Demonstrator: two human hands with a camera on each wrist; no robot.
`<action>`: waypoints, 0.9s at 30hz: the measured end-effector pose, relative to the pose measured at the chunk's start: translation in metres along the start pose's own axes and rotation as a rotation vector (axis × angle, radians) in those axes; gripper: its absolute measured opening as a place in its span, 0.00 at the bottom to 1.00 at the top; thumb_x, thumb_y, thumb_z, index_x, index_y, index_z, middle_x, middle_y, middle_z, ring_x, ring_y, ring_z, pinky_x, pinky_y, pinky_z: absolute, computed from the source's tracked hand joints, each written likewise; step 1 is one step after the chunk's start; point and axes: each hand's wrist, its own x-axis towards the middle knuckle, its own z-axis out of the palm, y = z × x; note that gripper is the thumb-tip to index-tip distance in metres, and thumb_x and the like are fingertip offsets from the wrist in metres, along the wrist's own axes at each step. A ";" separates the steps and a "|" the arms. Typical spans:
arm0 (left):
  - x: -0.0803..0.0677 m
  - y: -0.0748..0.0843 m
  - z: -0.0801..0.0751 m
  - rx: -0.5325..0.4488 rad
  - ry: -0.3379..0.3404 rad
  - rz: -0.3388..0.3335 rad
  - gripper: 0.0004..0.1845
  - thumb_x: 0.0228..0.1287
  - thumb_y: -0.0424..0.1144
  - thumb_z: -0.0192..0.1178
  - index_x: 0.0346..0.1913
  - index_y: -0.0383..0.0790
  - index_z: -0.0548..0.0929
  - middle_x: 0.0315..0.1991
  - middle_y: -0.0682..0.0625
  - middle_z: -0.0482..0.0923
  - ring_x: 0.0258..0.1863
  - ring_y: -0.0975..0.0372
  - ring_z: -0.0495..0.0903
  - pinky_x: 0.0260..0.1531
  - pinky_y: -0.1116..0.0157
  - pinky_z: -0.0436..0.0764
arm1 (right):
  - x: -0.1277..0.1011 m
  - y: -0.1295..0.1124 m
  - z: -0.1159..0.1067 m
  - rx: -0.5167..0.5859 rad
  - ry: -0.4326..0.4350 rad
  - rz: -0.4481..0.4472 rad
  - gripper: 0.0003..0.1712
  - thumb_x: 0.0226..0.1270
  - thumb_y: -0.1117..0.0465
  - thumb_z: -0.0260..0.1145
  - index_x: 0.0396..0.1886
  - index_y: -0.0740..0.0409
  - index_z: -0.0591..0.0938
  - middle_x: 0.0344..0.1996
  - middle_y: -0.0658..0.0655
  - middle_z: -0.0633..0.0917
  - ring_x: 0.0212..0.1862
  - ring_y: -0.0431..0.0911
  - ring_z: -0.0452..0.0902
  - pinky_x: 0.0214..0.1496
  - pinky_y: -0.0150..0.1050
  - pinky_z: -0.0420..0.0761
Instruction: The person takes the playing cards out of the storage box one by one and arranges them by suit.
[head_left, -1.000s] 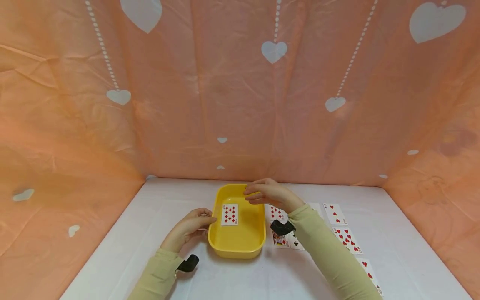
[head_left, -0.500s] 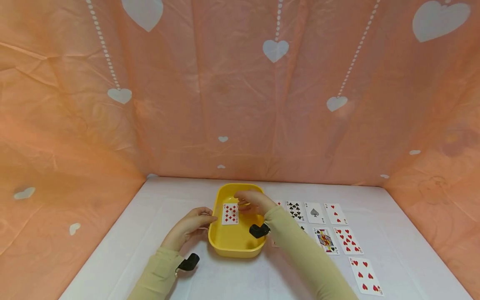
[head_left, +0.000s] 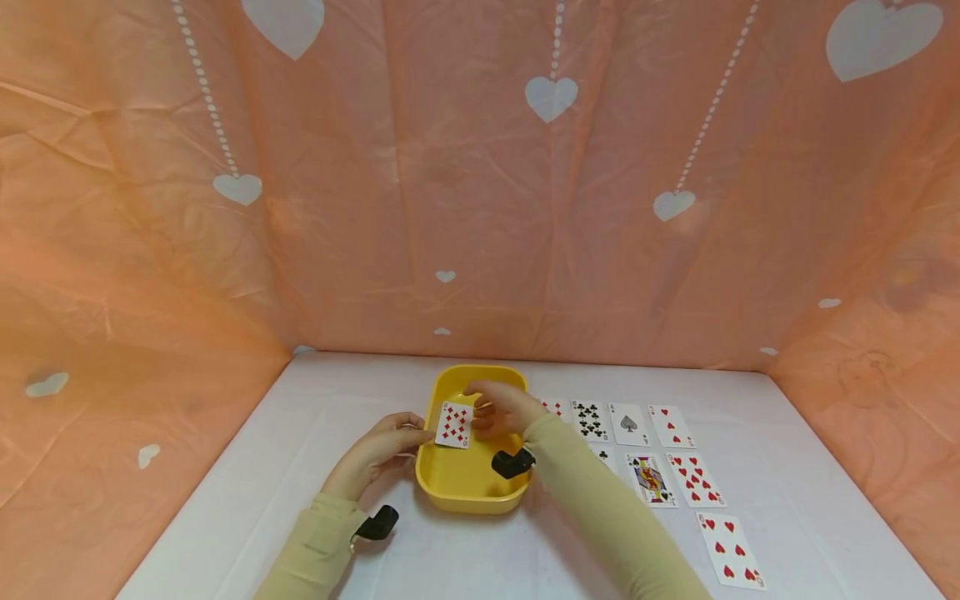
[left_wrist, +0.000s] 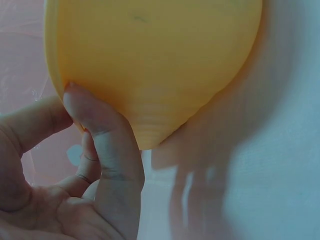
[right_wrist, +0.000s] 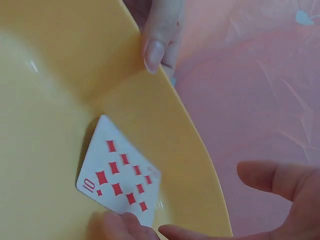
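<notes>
While the left hand (head_left: 375, 454) is still gripping the yellow tray's (head_left: 465, 492) left rim, thumb over the edge, the right hand (head_left: 501, 408) is now pinching the ten of diamonds (head_left: 454, 424) and tilting it up against the tray's left wall; half a second ago it was lying flat on the tray floor. Other cards (head_left: 660, 467) are lying unchanged on the white table (head_left: 240, 500).

Ten of diamonds (head_left: 454, 425) tilted inside yellow tray (head_left: 465, 487).

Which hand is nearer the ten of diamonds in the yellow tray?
Right. The right hand pinches the ten of diamonds inside the yellow tray; the left hand holds the tray's left rim.
</notes>
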 end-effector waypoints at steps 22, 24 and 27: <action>0.001 -0.003 0.004 0.040 0.036 -0.027 0.12 0.60 0.35 0.63 0.42 0.33 0.74 0.33 0.45 0.81 0.30 0.58 0.80 0.25 0.67 0.78 | 0.006 0.003 -0.002 -0.252 -0.020 -0.134 0.26 0.67 0.54 0.56 0.57 0.69 0.74 0.61 0.73 0.67 0.54 0.63 0.70 0.59 0.52 0.71; 0.001 -0.003 0.004 0.046 0.036 -0.029 0.12 0.61 0.35 0.63 0.42 0.32 0.73 0.34 0.44 0.80 0.30 0.58 0.80 0.25 0.67 0.78 | 0.006 0.002 -0.003 -0.339 -0.027 -0.149 0.26 0.67 0.53 0.56 0.57 0.67 0.75 0.59 0.72 0.69 0.51 0.61 0.73 0.57 0.51 0.74; 0.000 -0.001 0.002 0.047 0.043 -0.031 0.13 0.61 0.35 0.63 0.43 0.32 0.73 0.34 0.42 0.80 0.30 0.58 0.80 0.25 0.67 0.78 | 0.006 -0.001 0.000 -0.461 -0.058 -0.136 0.26 0.67 0.53 0.56 0.57 0.67 0.75 0.55 0.69 0.73 0.45 0.59 0.76 0.52 0.49 0.77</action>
